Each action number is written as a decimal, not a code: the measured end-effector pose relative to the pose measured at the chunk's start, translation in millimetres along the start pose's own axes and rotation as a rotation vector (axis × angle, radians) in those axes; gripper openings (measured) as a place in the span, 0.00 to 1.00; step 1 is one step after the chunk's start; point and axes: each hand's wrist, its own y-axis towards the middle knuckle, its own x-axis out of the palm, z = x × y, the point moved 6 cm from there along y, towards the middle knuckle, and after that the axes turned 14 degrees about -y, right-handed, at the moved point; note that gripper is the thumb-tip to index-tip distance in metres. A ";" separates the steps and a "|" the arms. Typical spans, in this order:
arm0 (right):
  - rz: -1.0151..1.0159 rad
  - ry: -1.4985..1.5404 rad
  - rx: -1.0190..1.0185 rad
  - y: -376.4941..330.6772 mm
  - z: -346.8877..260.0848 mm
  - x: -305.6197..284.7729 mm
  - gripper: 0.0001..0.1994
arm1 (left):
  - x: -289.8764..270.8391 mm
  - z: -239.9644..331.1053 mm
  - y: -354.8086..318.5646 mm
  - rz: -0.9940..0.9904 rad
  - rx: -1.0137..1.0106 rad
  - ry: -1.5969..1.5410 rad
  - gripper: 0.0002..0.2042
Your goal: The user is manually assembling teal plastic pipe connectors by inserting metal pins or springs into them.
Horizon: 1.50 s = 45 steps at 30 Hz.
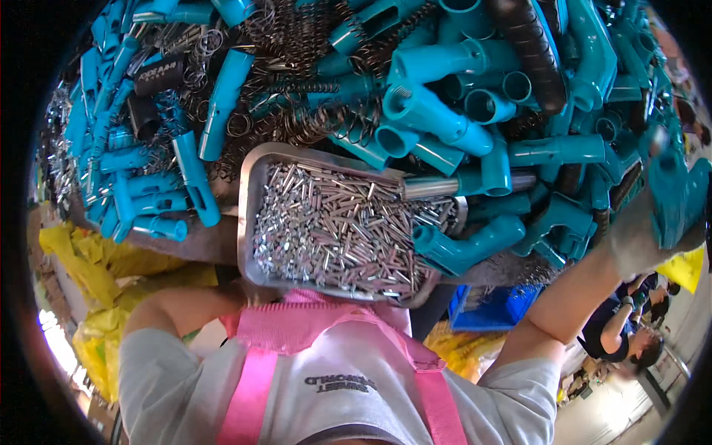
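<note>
At the far right, my right hand (638, 233), in what looks like a pale glove, is closed around a teal tubular part (678, 196). That part is blurred near the picture's rim. My left hand (257, 291) is down by the near left edge of a metal tray (247, 215), against my pink apron (289, 326); its fingers are hidden. Inside the tray lie many small metal pins (363, 222) and, on its left side, smaller shiny pieces (285, 222). A bent teal tube (467, 248) overlaps the tray's right end.
Teal tubular parts (437, 122) are heaped behind and right of the tray. Dark coil springs (297, 122) lie behind it, with slotted teal pieces (194, 178) to the left. A blue bin (493, 315) stands low right. Another person (623, 326) is at the far right.
</note>
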 end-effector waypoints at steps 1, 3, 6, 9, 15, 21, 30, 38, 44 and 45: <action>0.135 -0.129 -0.094 -2.4 -15.2 -8.0 0.38 | 8.0 -11.8 -0.3 0.020 0.002 0.052 0.15; 0.234 0.164 -0.037 -8.3 -25.7 -21.9 0.33 | 19.5 -34.9 6.6 0.067 0.026 0.163 0.14; 0.235 -0.122 0.253 -35.2 -46.7 -54.7 0.24 | 30.9 -52.6 4.5 0.122 0.048 0.331 0.13; 0.212 0.322 0.459 -96.4 -55.2 -70.5 0.14 | 74.1 -58.1 -1.2 0.413 0.018 0.440 0.09; -0.041 1.020 0.975 -238.9 -79.1 -121.1 0.10 | -83.4 91.6 -33.2 1.202 0.244 0.043 0.15; -0.198 1.162 1.191 -355.7 -114.2 -129.8 0.21 | -277.5 225.6 15.4 1.329 0.721 0.229 0.09; -0.170 1.110 1.197 -373.8 -96.9 -149.1 0.21 | -398.6 193.4 213.7 0.777 -0.290 1.155 0.07; -0.173 1.053 1.190 -373.6 -55.6 -145.2 0.14 | -401.2 169.2 238.4 0.816 -0.417 1.181 0.09; -0.156 1.074 1.214 -382.4 -49.4 -151.2 0.13 | -407.4 178.6 217.8 0.944 -0.254 1.033 0.13; -0.184 1.069 1.199 -384.2 -49.4 -150.3 0.13 | -410.0 179.7 211.1 0.962 -0.228 0.959 0.16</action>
